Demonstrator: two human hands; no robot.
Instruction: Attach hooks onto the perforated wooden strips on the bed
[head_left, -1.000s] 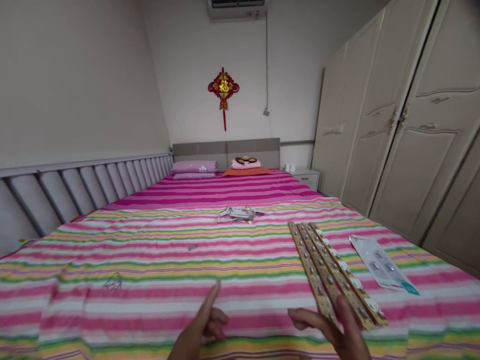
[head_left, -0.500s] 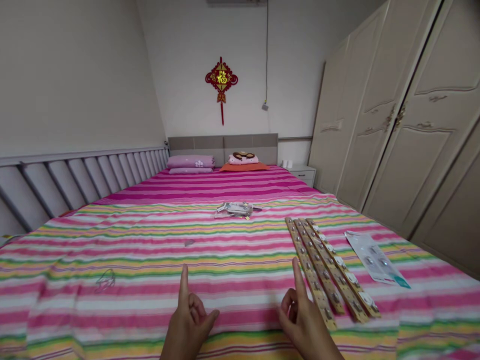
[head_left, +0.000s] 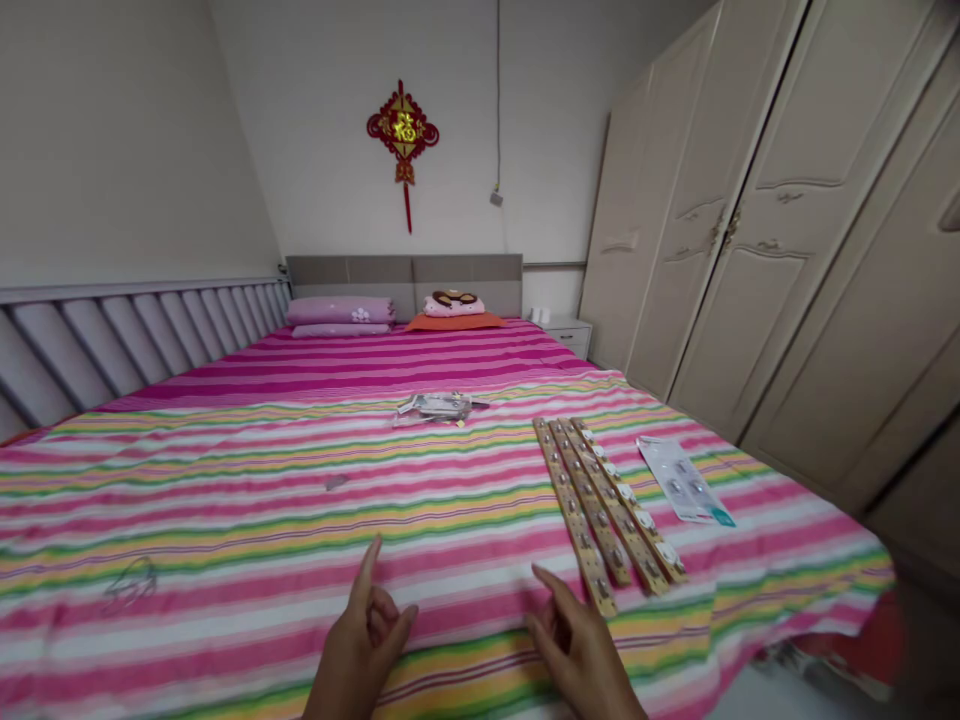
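Observation:
My left hand hovers above the striped bedspread with its index finger stretched forward, thumb apart and the other fingers curled; it holds nothing. To its right, my right hand has its index finger and thumb apart, also with nothing in them. Just beyond my right hand lie several long tan strips side by side, studded with small metal pieces; the rightmost one carries white round pieces too. A clear blister pack with shiny metal parts rests right of the strips.
A clear plastic bag of small items lies mid-bed. A thin tangled loop is at left, a small grey scrap nearer the middle. Folded bedding sits by the headboard. Wardrobes stand right, a railing left.
The view has swung to the right, so the bed's things appear farther left. My right index finger, upright before, now leans left and is more bent. Both hands stay without anything in them.

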